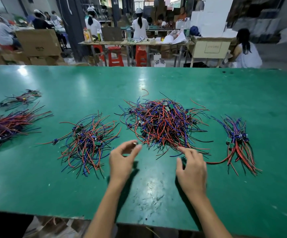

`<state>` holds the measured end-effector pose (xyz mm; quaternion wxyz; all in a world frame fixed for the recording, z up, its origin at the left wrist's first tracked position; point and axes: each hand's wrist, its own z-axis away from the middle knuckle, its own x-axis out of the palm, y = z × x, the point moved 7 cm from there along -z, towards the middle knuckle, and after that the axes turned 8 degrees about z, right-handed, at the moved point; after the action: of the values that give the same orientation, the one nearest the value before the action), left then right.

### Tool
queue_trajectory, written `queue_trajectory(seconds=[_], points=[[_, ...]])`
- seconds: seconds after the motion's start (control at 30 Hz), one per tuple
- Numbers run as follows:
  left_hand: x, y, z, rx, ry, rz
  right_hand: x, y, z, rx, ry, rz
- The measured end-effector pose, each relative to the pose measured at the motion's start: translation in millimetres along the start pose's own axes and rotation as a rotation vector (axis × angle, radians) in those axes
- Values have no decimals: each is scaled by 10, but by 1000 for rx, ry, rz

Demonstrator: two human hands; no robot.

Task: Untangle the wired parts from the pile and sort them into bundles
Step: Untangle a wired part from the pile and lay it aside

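A big tangled pile [163, 122] of red, blue and black wired parts with small green boards lies in the middle of the green table [156, 194]. A looser heap [87, 143] sits to its left. A lined-up bundle [237, 143] lies to the right. My left hand [122, 160] hovers just in front of the pile with relaxed fingers and holds nothing. My right hand [191, 169] reaches to the pile's near edge, its forefinger touching the wire ends there.
Two more bundles lie at the far left, a thick one [7, 126] and a thin one [20, 98]. One loose red wire [145, 92] lies behind the pile. Beyond the table's far edge are red stools [115, 55], benches and seated people.
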<state>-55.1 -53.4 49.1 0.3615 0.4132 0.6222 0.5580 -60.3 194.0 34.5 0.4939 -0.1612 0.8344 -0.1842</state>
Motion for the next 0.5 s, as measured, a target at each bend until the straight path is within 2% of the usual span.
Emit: queue_trajectory(seconds=[0.13, 0.23, 0.33, 0.4, 0.5], points=[[-746, 121, -359, 136, 267, -340, 116, 154, -27, 146, -94, 14], [-971, 55, -471, 126, 305, -542, 114, 150, -19, 156, -93, -32], [-887, 112, -353, 203, 348, -572, 108, 120, -31, 144, -115, -64], [-624, 199, -177, 321, 298, -524, 111, 85, -23, 127, -145, -105], [2, 183, 66, 360, -45, -458, 102, 4, 13, 78, -176, -172]])
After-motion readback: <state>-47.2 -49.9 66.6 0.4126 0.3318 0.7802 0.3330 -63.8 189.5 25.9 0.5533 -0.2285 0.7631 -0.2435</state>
